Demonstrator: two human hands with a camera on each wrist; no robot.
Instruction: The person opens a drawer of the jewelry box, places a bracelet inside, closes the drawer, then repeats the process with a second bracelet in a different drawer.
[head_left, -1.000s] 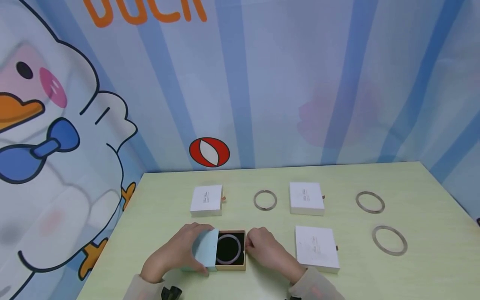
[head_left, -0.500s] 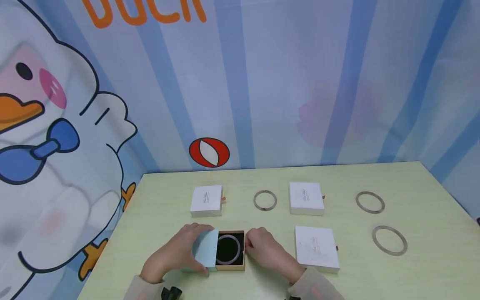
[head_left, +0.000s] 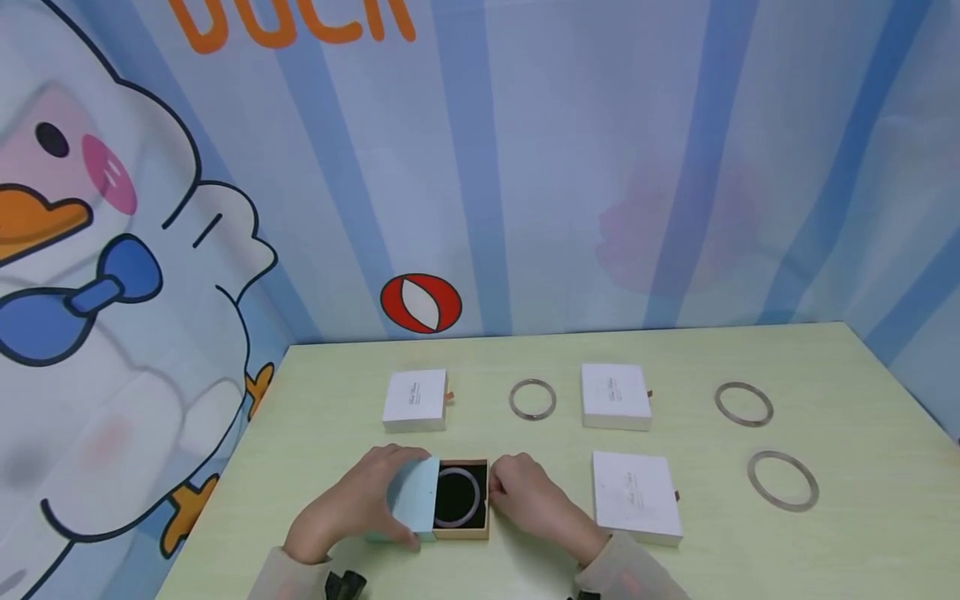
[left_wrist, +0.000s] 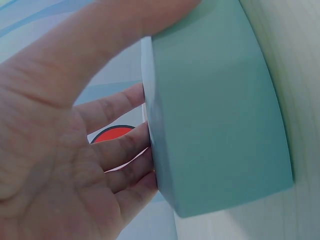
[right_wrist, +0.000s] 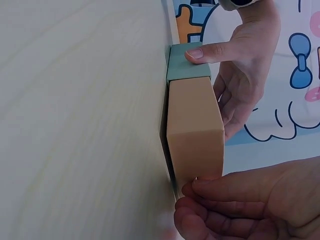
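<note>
A jewellery drawer box lies on the table, its pale blue sleeve (head_left: 414,500) at left and its brown inner drawer (head_left: 461,534) partly out at right. Inside, a pale bangle (head_left: 477,498) rests on black lining, its left edge at the sleeve. My left hand (head_left: 367,498) grips the sleeve, thumb on the near side and fingers on the far side. The right hand (head_left: 528,493) is at the drawer's end face (right_wrist: 196,152), thumb and index finger pinched together there and the other fingers curled. Whatever lies between those fingertips is hidden.
White boxes with small side tabs stand beyond and to the right: one back left (head_left: 416,400), one back middle (head_left: 615,396), one nearer (head_left: 636,497). Loose bangles lie at back middle (head_left: 532,415), back right (head_left: 742,421) and front right (head_left: 783,505). A printed backdrop (head_left: 570,167) rises behind the table.
The inner drawer has slid slightly left into the sleeve, and the right hand has moved with it. My left hand keeps its grip; the other boxes and bangles stay put.
</note>
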